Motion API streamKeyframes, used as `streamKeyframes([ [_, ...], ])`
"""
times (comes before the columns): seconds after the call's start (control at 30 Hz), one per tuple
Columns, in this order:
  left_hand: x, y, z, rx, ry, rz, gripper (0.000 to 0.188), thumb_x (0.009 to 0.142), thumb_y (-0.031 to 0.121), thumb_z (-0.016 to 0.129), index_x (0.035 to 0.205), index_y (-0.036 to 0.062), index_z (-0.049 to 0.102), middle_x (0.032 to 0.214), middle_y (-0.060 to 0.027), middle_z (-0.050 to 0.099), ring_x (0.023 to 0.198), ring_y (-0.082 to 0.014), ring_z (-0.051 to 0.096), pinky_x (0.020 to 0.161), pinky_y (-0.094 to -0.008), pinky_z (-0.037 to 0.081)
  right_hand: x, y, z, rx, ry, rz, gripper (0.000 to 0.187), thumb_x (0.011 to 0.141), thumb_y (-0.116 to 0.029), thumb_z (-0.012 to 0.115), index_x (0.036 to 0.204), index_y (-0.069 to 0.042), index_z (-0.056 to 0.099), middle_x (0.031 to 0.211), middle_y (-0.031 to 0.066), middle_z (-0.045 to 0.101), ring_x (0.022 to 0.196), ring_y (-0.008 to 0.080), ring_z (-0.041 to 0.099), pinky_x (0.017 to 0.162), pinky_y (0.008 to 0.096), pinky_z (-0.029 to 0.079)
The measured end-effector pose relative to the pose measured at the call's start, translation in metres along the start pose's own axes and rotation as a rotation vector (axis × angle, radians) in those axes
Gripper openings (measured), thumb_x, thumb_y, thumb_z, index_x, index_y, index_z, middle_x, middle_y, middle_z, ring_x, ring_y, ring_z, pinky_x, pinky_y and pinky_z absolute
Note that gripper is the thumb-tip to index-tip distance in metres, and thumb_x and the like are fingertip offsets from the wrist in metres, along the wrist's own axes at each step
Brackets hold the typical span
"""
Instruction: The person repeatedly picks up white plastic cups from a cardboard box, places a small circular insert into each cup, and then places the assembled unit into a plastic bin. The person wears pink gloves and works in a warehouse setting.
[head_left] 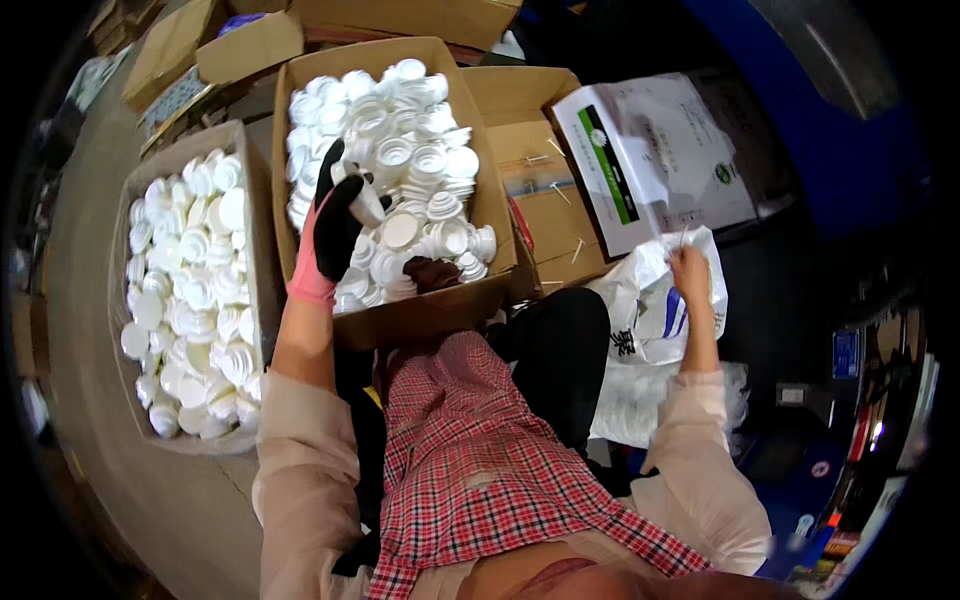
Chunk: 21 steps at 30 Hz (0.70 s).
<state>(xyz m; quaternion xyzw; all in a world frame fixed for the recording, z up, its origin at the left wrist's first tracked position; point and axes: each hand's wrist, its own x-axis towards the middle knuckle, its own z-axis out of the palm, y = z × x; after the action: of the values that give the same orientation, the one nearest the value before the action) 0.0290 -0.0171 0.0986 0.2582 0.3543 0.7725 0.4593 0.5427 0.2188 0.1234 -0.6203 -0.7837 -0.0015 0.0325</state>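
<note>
My left hand (338, 225), in a black and pink glove, is closed round a white round plastic cap-like part (366, 205). It hovers over a cardboard box (420, 318) heaped with similar white ribbed round parts (403, 229). Bare of any glove, my right hand (690, 272) is at the mouth of a white plastic bag (640, 290). Its fingers are pinched on a thin pale pin (684, 236), which sticks up above them. What lies inside the bag is hidden. A dark brown crumpled cloth (432, 273) rests on the parts at the box's near end.
To the left stands another container (262, 300) full of white round parts. An open carton (540, 195) beside the middle box holds several thin white pins. A white printed carton (660, 150) is behind the bag. Clear plastic (630, 405) lies below the bag.
</note>
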Motion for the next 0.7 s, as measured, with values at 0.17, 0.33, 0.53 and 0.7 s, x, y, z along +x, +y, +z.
streamKeyframes([
  [0.17,0.011,-0.032,-0.048,-0.099,-0.149,0.203,0.041,0.094,0.01,0.059,0.131,0.0033,0.044,0.123,-0.0146,0.056,0.114,-0.0272,0.058,0.1,-0.0457,0.048,-0.016,-0.067,-0.014,0.369,0.018,-0.298,0.04,0.076,-0.015,0.076,0.113,-0.001,0.065,0.108,0.0172,0.066,0.1,0.0332,0.063,0.087,0.0416,0.05],
  [0.33,0.016,-0.038,-0.054,-0.151,-0.01,0.075,0.039,0.099,0.031,0.049,0.128,0.0052,0.047,0.122,-0.0184,0.057,0.117,-0.0389,0.056,0.099,-0.0592,0.045,-0.009,-0.279,0.075,0.417,-0.473,-0.779,0.026,0.087,-0.026,0.066,0.095,-0.003,0.071,0.096,0.019,0.069,0.088,0.0347,0.066,0.079,0.041,0.051],
  [0.53,0.022,-0.033,-0.072,-0.022,0.124,0.167,0.043,0.095,0.024,0.058,0.13,0.0034,0.044,0.123,-0.017,0.057,0.113,-0.0356,0.059,0.095,-0.0565,0.049,-0.023,-0.368,0.215,-0.067,-0.798,-0.72,0.057,0.069,-0.044,0.08,0.107,-0.002,0.069,0.104,0.0166,0.07,0.096,0.0362,0.067,0.082,0.0443,0.052],
  [0.7,0.013,0.005,-0.059,-0.585,0.054,-0.114,0.053,0.092,0.002,0.06,0.139,0.0032,0.035,0.127,-0.0174,0.053,0.118,-0.0324,0.056,0.098,-0.051,0.049,-0.009,-0.368,0.257,0.086,-0.895,-0.781,0.053,0.066,-0.033,0.084,0.101,0.002,0.066,0.1,0.0178,0.069,0.096,0.031,0.066,0.081,0.0419,0.052],
])
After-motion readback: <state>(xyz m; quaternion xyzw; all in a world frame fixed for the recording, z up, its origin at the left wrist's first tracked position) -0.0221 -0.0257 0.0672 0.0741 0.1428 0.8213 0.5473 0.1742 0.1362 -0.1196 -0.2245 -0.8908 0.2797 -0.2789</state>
